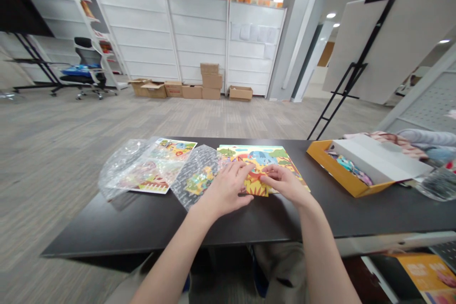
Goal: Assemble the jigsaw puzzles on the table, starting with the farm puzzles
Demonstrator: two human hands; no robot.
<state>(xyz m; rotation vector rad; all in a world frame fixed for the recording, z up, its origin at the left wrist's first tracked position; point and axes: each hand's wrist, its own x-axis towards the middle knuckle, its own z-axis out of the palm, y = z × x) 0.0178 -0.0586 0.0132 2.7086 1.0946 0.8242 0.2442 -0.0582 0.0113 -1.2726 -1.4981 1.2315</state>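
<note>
A colourful cartoon animal picture [285, 156], with a blue elephant and yellow grass, lies flat on the black table [149, 228]. My left hand [228, 185] rests over its left part, fingers stretched out and reaching toward the middle. Close beside it, my right hand [283, 183] has thumb and forefinger drawn together at the picture's centre; whatever is between them is too small to make out. Partly under my left hand is a grey printed sheet [190, 166] bearing a yellow-green cartoon figure. Left of that, a second cartoon sheet [156, 166] lies partly under crinkled clear plastic [119, 168].
On the right side of the table stands an opened yellow box [342, 173] with colourful items inside. Folded cloths [423, 140] and a clear bag [440, 183] are beyond it. Cardboard boxes [192, 91], an office chair [83, 69] and a board stand [347, 80] are farther off.
</note>
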